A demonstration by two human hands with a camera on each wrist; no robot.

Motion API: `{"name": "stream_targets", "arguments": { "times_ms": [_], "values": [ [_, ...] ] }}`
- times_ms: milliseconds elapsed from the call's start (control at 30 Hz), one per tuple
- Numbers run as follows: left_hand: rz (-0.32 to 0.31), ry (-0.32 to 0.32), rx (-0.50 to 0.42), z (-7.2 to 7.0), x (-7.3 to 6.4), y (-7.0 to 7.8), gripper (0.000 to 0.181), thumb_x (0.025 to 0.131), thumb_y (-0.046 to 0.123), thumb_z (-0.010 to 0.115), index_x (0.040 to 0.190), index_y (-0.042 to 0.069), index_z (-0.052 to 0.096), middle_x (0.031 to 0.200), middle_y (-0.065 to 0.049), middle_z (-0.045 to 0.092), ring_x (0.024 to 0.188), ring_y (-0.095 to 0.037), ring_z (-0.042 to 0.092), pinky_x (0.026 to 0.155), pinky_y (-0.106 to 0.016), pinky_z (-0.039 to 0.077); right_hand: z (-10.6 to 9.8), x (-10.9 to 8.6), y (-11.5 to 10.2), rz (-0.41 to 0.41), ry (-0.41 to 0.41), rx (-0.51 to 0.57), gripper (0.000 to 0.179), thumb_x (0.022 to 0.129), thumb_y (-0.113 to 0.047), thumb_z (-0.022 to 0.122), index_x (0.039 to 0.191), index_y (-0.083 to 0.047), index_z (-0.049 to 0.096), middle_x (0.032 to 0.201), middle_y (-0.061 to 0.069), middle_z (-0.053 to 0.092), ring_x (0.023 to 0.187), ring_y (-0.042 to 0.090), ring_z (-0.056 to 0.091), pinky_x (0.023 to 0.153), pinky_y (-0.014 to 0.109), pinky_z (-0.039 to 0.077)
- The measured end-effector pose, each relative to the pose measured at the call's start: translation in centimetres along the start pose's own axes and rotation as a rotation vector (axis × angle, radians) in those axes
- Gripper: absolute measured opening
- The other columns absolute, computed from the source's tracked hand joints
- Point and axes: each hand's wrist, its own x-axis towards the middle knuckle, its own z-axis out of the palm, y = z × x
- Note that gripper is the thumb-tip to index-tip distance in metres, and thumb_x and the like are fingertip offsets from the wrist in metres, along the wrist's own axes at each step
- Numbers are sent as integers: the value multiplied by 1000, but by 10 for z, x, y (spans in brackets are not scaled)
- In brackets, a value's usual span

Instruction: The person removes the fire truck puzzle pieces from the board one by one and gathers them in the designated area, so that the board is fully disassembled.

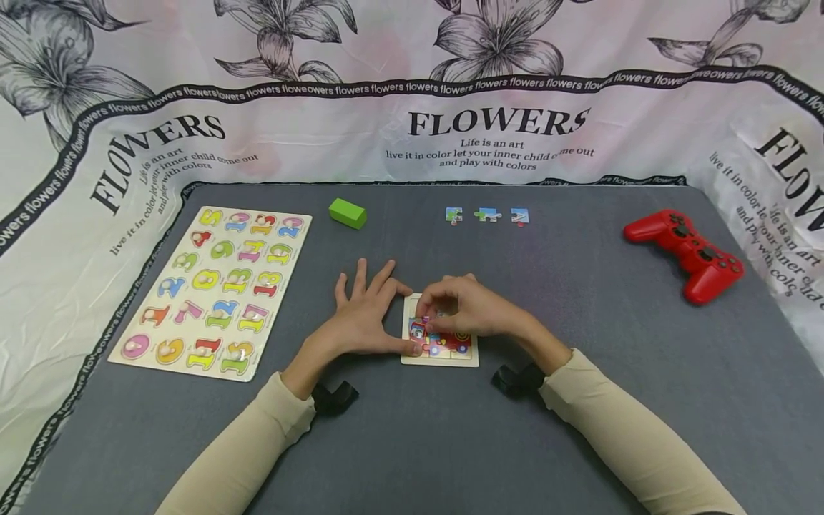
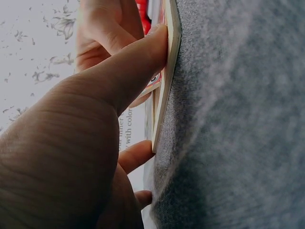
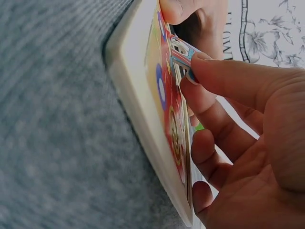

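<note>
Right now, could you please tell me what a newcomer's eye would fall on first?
Probably the red game controller, standing out at the right of the grey table. Next comes the cream number board, with its colourful digits, on the left. Between them, the right hand pinches a small puzzle piece at the puzzle board, whose edge the left hand touches.

Reads evenly bright and crisp in the head view, with pale sheen on the white, flower-printed sheet (image 1: 45,343) and soft shadows beside the beige fabric sleeves (image 1: 238,450). Looks dim in the left wrist view, backlighting the bare left grip (image 2: 81,114) and blurring the grey fabric-covered bench (image 2: 248,124). Blurs the bench in the right wrist view too.
</note>
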Motion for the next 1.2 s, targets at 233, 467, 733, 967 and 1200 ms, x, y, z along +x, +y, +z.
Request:
{"name": "stream_targets", "arguments": {
  "times_ms": [233,467,733,967,1200],
  "values": [
    [-3,-6,4,1,-1,-1,84,72,65,82,137,24,51,173,-10,6,155,-47,-19,116,-74,-13,2,0,0,0,-4,29,14,92,-10,76,104,-17,76,95,-3,69,92,15,60,90,32,48],
    [-8,-9,-3,0,-2,-2,84,72,66,82,138,24,51,174,-9,5,155,-46,-20,116,-73,-13,-1,1,4,-14,8,134,16,92,-8,76,107,-10,76,94,4,72,82,14,65,80,26,57],
    [-5,-4,-8,2,-3,-4,84,72,65,82,138,24,51,174,-9,5,155,-46,-20,116,-73,-13,-14,-1,9,-44,81,183,18,92,-7,75,109,-10,78,94,6,75,70,12,56,67,25,50],
    [-9,0,-6,2,-3,-3,85,71,66,82,138,25,51,173,-9,6,155,-45,-20,116,-72,-13,-30,-5,13,-6,167,147,19,93,-9,74,112,-11,78,90,6,75,73,13,56,65,26,48],
    [-15,-11,-1,1,-1,0,86,71,66,82,140,25,51,174,-9,5,155,-45,-21,117,-72,-14,-41,-10,15,-6,232,131,20,94,-9,73,114,-9,76,90,9,75,73,14,58,64,26,46]
  ]
}}
